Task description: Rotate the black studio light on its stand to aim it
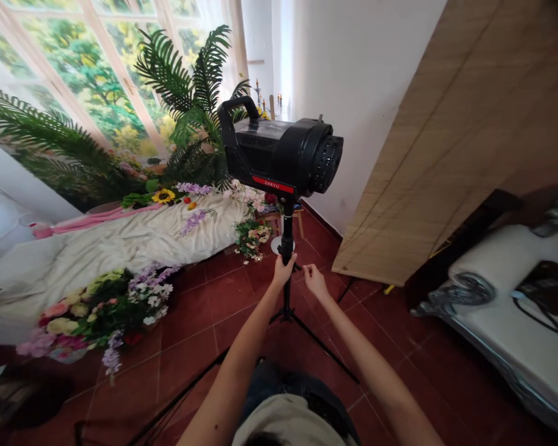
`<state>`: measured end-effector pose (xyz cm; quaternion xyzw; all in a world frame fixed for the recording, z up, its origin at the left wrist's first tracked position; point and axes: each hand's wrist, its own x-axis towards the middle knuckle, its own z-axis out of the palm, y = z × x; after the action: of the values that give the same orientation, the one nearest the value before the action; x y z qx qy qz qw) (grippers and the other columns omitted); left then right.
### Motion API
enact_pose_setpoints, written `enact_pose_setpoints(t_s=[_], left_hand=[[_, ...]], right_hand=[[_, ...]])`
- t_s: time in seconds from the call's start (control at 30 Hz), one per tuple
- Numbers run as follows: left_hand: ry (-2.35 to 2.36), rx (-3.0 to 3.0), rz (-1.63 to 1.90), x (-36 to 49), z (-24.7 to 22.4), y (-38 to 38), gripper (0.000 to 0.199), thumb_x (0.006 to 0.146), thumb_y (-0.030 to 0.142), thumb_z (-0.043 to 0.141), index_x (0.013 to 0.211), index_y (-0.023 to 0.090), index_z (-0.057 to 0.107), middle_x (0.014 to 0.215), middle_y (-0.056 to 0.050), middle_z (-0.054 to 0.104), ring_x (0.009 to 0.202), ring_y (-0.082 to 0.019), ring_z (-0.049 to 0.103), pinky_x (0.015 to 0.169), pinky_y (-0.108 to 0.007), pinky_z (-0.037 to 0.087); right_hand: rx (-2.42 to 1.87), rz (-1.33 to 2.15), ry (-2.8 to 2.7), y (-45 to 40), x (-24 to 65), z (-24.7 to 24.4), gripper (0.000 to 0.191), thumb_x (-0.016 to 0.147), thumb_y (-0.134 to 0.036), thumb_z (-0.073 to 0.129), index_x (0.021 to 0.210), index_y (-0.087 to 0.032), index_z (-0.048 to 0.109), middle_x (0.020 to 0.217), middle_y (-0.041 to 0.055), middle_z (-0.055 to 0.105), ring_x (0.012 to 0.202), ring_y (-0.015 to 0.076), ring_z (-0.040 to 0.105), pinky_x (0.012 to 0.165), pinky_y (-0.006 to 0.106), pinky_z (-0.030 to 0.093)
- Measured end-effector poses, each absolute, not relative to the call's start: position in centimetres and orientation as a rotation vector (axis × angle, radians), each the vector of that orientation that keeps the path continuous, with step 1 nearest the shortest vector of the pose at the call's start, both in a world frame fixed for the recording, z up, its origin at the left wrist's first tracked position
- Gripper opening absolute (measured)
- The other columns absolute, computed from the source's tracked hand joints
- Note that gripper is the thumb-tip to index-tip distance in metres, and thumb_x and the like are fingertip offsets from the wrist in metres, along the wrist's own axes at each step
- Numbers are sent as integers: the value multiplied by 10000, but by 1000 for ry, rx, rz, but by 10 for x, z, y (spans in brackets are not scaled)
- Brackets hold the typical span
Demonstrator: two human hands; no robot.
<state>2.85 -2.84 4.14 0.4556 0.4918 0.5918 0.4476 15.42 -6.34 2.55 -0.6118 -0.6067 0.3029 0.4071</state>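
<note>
A black studio light [279, 152] with a top handle and a red "ZHEYU" label sits on a black tripod light stand [287, 235]. My left hand [283, 272] is wrapped around the stand's pole, below the light. Just to the right of the pole, my right hand [315, 282] brings its fingertips together beside a small black side knob [298, 267]. I cannot tell whether those fingers are gripping the knob. The stand's legs [316, 347] spread over the floor below both hands.
Ahead and left, a white draped cloth [121, 248] lies among flower bunches [102, 313] and palm fronds [190, 105]. A bamboo panel [428, 148] leans on the right wall. A white padded bench [506, 310] stands at right, on a dark red tile floor [204, 328].
</note>
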Motion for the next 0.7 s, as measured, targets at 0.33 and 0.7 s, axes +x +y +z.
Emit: enact_pose_setpoints(t_s=[0.33,0.7], left_hand=[[1118,1158,1405,19,43,-24,407,698,405,673,997,145,582,947,-93,649,811,-162,625,741,-290,511],[916,1183,1427,11,25,-14,434,639,302,697,1008,107,580,1024,-133,641,939,-209,611,924,-412,442]], right_hand=[[-1388,836,-1285,-54,141,78,509,787,-645,406,721,-175,590,725,60,648,687,178,595,662,288,469],[-1679,394,-1754,-34,91,101,439,699,-567,609,952,-209,606,922,85,674,910,255,615,772,345,451]])
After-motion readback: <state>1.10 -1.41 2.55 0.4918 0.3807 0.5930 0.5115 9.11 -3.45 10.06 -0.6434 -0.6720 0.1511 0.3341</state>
